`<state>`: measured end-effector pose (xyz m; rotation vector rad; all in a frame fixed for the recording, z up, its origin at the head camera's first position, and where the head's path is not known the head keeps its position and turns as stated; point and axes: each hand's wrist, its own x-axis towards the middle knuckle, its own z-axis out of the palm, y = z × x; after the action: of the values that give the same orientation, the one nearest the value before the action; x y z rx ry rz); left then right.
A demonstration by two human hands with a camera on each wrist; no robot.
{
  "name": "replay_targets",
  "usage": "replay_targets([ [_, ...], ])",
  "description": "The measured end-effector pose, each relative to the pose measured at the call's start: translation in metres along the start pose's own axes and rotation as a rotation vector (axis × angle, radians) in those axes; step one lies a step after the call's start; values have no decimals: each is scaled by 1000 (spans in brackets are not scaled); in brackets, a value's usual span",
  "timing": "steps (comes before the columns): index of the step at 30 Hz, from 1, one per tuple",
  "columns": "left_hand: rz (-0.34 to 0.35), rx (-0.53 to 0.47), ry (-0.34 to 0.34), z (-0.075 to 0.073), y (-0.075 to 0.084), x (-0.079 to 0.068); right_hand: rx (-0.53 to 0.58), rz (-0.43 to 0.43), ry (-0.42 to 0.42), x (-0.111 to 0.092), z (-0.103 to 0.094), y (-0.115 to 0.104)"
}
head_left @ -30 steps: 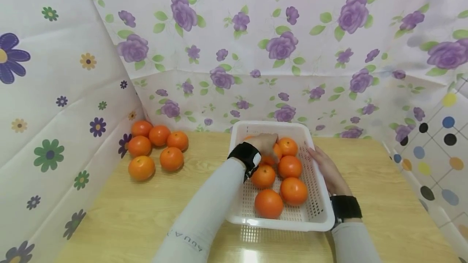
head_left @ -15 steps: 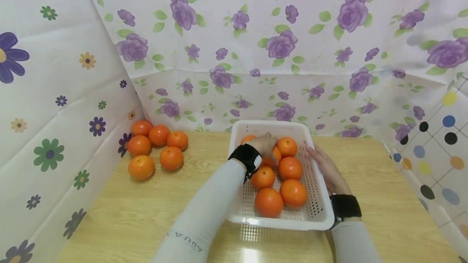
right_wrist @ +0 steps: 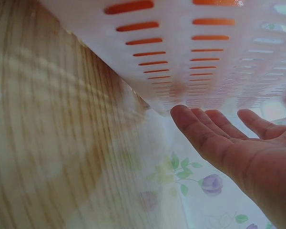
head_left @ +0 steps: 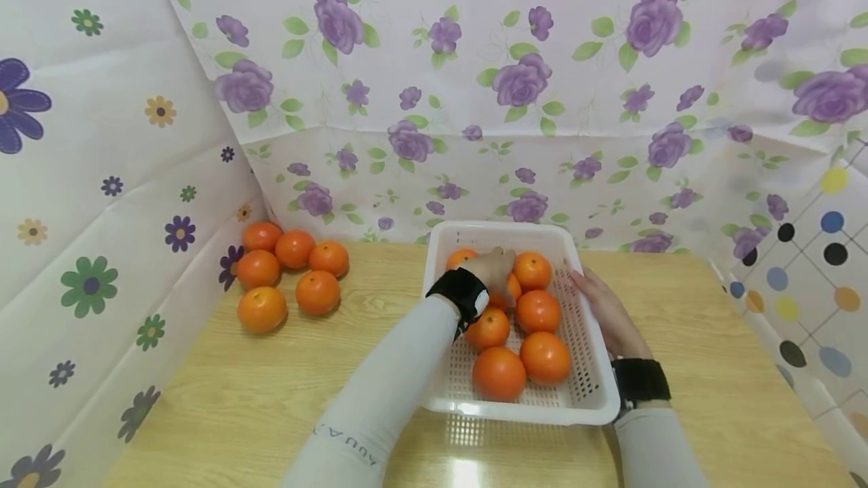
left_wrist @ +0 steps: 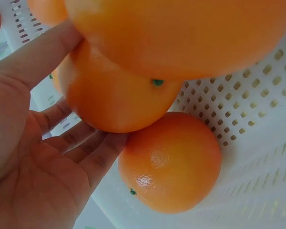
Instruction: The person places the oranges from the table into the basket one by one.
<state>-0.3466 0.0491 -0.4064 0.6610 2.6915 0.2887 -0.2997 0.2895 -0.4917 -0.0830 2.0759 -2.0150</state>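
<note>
A white plastic basket [head_left: 518, 414] with perforated walls holds several oranges on its floor. Inside it, toward the back left, my left hand [head_left: 493, 269] reaches down and grips an orange [left_wrist: 119, 98] between thumb and fingers. In the left wrist view another orange [left_wrist: 170, 164] lies right at those fingertips, and a large one [left_wrist: 190, 33] overlaps the gripped orange from above. My right hand [head_left: 606, 313] rests along the basket's outer right side, its fingers [right_wrist: 200, 131] extended against the slotted wall in the right wrist view.
Several more oranges [head_left: 317, 293] stand in a group on the wooden table [head_left: 285, 390], left of the basket. A flowered cloth [head_left: 414, 179] hangs behind the table. Patterned sheets [head_left: 136, 232] enclose the left and right sides.
My left hand has shifted very slightly over the orange, and the orange by the basket's back left corner shows more. The basket and my right hand stay in place.
</note>
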Motion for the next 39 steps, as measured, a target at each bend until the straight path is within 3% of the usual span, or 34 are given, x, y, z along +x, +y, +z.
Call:
replay_targets([
  [11,7,16,17,-1,0,-4,-14,8,-2,2,0,-2],
  [17,8,-26,6,-2,-2,-4,-12,7,6,2,0,-2],
  [26,74,-162,15,-8,-14,-2,-6,7,-1,3,0,0],
  [33,93,-156,22,-11,-21,2,7,-3,-1,2,1,1],
  [39,76,-188,124,-15,-27,1,1,2,-3,0,2,0],
])
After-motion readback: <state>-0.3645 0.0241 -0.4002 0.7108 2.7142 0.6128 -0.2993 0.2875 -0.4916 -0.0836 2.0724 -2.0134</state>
